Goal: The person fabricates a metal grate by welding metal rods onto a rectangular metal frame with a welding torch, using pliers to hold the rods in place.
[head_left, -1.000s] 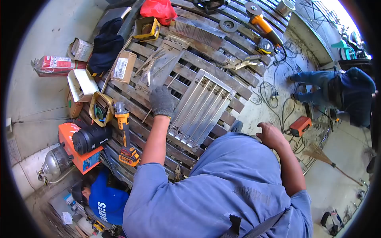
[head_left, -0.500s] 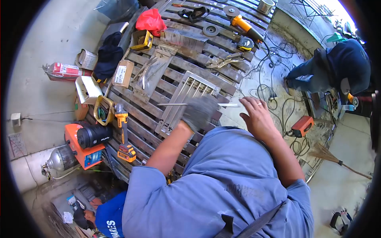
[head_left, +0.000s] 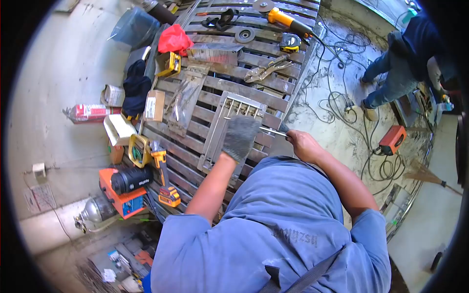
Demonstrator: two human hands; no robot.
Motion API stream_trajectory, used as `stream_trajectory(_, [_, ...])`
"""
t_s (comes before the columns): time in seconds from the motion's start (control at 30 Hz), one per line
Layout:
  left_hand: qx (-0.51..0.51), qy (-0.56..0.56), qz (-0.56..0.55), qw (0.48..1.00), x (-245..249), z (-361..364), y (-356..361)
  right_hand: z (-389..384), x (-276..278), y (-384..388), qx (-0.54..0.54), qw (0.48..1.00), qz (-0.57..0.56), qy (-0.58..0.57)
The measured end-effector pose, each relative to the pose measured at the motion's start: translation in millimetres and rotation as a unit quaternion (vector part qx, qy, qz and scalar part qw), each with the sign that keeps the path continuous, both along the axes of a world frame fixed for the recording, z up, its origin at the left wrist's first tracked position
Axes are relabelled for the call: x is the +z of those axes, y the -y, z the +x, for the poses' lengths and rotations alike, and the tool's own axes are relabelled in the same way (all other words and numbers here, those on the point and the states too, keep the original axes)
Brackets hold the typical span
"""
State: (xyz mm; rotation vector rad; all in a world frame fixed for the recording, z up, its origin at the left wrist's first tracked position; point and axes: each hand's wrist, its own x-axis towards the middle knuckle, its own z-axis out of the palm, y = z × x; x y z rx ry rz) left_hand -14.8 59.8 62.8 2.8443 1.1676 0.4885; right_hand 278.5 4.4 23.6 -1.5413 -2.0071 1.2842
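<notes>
My left hand (head_left: 240, 137), in a grey work glove, is closed around a thin metal rod (head_left: 271, 130) above the workbench. My right hand (head_left: 304, 146) is bare, its fingers closed on the rod's right end. Something small and dark shows beside those fingertips; I cannot make out what it is. Beneath the glove lies a flat metal frame with several parallel bars (head_left: 215, 133), partly covered by the hand.
On the slatted bench (head_left: 166, 136) lie locking pliers (head_left: 266, 69), a tape measure (head_left: 290, 42), an angle grinder (head_left: 288, 22) and a yellow cordless tool (head_left: 162, 171). Cables (head_left: 337, 105) trail over the floor at right, near another person (head_left: 398, 63). An orange machine (head_left: 128, 198) stands at left.
My right hand has gone from open fingers near the rod's end to gripping it. The rod now slants down to the right. The view has shifted; the person at lower left is mostly out of sight.
</notes>
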Motion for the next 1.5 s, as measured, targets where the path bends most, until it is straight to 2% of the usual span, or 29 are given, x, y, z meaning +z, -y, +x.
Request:
stream_trajectory(0.07, [0.044,-0.026,0.033,0.998,-23.9,-36.6,-11.8,-4.0,-22.0,-8.5,-0.010,1.000,0.004,-0.002])
stream_trajectory(0.17, [0.144,0.024,0.037,0.989,-31.9,-63.4,-24.5,8.9,-22.4,-9.6,-0.027,1.000,-0.001,0.014])
stream_trajectory(0.33, [0.285,0.043,-0.080,0.954,-67.3,-86.0,-30.2,64.4,-19.0,14.5,-0.071,0.993,-0.087,0.046])
stream_trajectory(0.43, [0.307,0.063,-0.081,0.946,-79.7,-85.5,-28.8,75.1,-4.8,32.7,-0.120,0.984,-0.116,0.069])
stream_trajectory(0.6, [0.283,0.079,-0.071,0.953,-88.6,-90.3,-31.2,42.1,11.7,26.7,-0.117,0.980,-0.119,0.104])
stream_trajectory(0.87, [0.285,0.087,-0.042,0.954,-84.5,-86.1,-30.5,-8.5,-2.9,-4.9,-0.080,0.988,-0.092,0.097])
stream_trajectory(1.1, [0.284,0.086,-0.034,0.954,-83.0,-83.1,-29.9,-48.9,-27.8,-22.0,-0.112,0.992,-0.018,0.054])
stream_trajectory(1.23, [0.283,0.081,-0.026,0.955,-83.2,-83.0,-30.1,-58.3,-20.2,-25.6,-0.139,0.988,-0.038,0.060])
stream_trajectory(1.37, [0.278,0.103,0.000,0.955,-78.8,-79.2,-28.8,-66.9,-30.0,-13.7,-0.163,0.985,0.015,0.061])
stream_trajectory(1.5, [0.217,0.073,0.017,0.973,-77.4,-80.1,-21.8,-72.9,-39.9,-4.3,-0.164,0.981,0.075,0.075])
